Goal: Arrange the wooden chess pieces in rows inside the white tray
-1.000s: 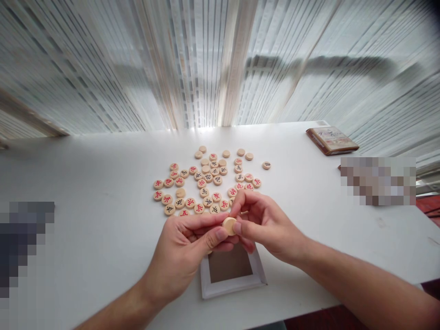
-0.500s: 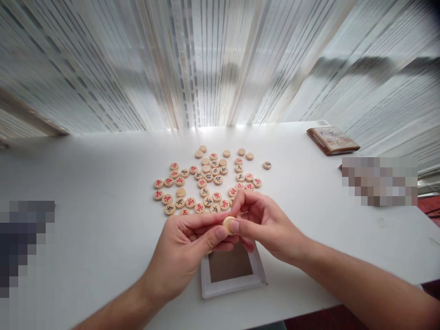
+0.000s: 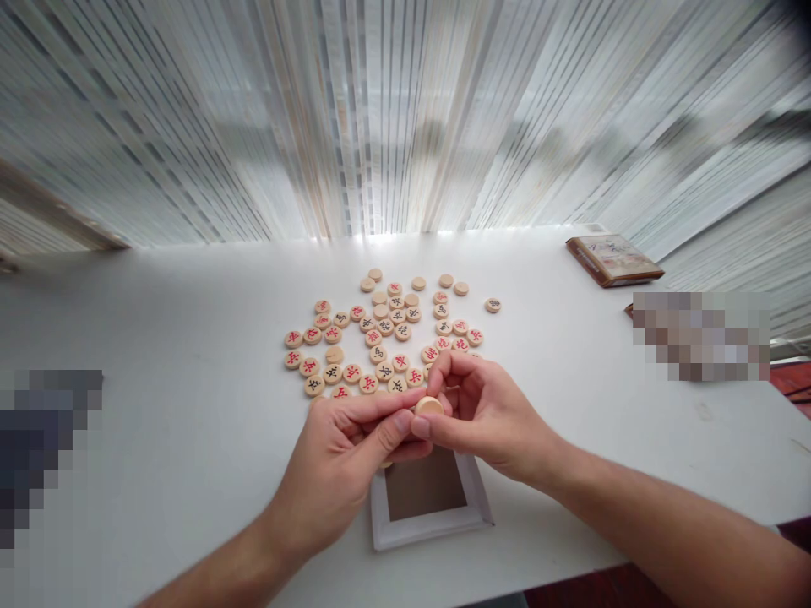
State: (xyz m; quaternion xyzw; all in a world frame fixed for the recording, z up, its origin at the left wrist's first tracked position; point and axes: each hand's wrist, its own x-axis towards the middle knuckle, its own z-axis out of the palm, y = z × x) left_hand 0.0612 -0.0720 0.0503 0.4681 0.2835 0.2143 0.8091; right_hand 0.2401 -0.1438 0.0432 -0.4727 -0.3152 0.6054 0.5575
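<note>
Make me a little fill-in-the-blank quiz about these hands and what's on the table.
The right hand holds a plain-faced piece between its fingers and ____.
The marked pieces on the table bear characters in black or ____.
The inside of the white-framed tray is ____.
The flat brown-edged box lies toward the table's far ____ corner.

Missing words: thumb; red; brown; right.

"What hangs behind the white table (image 3: 190, 338)?"
"A pale striped curtain (image 3: 380, 127), along its far edge."
"And near the table's far right corner?"
"A brown-sided box or book (image 3: 614, 259); I can't tell which."
"Past the table's right edge?"
"Something red (image 3: 789, 376), its shape unclear."
</note>
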